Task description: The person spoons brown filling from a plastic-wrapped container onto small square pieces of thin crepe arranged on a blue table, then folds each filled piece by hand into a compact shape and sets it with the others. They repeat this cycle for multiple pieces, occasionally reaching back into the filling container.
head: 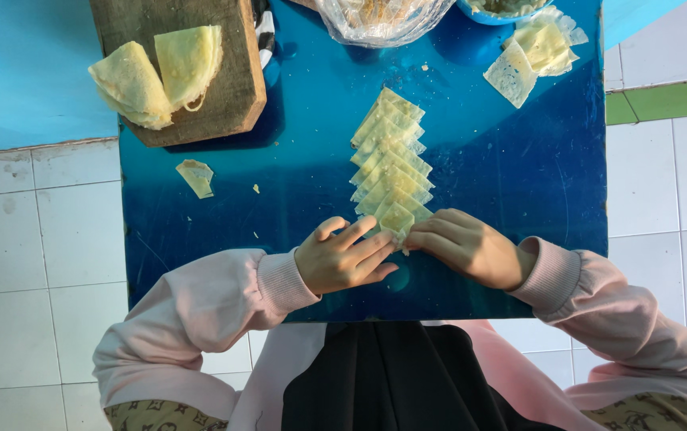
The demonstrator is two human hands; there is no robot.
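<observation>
Folding a thin pastry square at the near end of an overlapping row on a blue worktop.
Left hand and right hand pinching its corners, fingers closed on it (likely light, limp, easily torn; best held by the edges).

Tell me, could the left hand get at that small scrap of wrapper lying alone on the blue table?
Probably yes. The left hand rests at the row of folded wrappers, and only bare blue table lies between it and the scrap.
</observation>
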